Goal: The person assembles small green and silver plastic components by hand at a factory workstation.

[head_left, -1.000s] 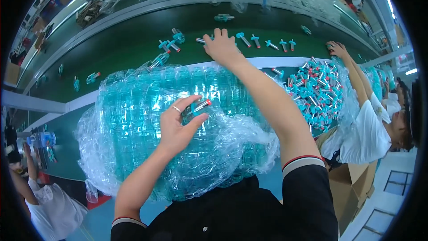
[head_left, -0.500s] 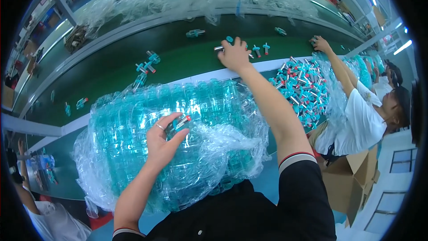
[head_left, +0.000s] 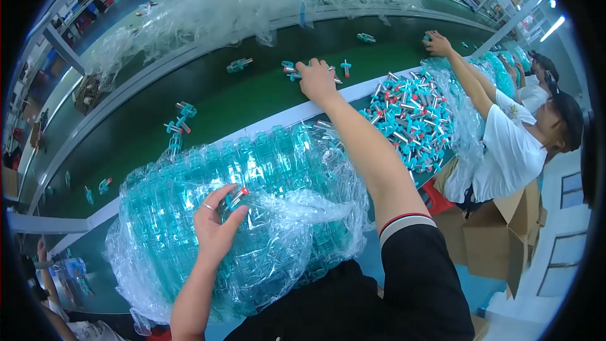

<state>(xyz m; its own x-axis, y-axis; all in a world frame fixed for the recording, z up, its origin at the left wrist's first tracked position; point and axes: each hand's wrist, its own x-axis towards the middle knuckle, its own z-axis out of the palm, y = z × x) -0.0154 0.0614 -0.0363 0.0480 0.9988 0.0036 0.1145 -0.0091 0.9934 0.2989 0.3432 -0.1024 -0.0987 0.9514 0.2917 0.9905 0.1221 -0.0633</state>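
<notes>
Over the plastic-wrapped teal bundle, my left hand [head_left: 214,227] pinches a small silver cylinder with a red end [head_left: 238,197] between thumb and fingers; a ring is on one finger. My right arm stretches out to the green belt, where my right hand [head_left: 317,83] curls over small silver-and-teal parts [head_left: 292,71] that stick out on both sides of its fingers. The fingertips are partly hidden. Close on its right, another teal part with a red tip [head_left: 346,68] rests on the belt. Beneath my left hand lies the bundle of clear teal pieces [head_left: 246,151].
A heap of teal, silver and red parts [head_left: 410,117] sits right of my right forearm. More parts [head_left: 180,120] are scattered along the green belt [head_left: 208,82]. Clear plastic film [head_left: 252,0] piles beyond it. At right, a person in white [head_left: 524,145] reaches over the belt, near an open cardboard box [head_left: 505,227].
The view has shifted, so the belt's loose parts appear farther left. A part now sits closer to my right hand's fingers. My left hand keeps its cylinder over the bundle.
</notes>
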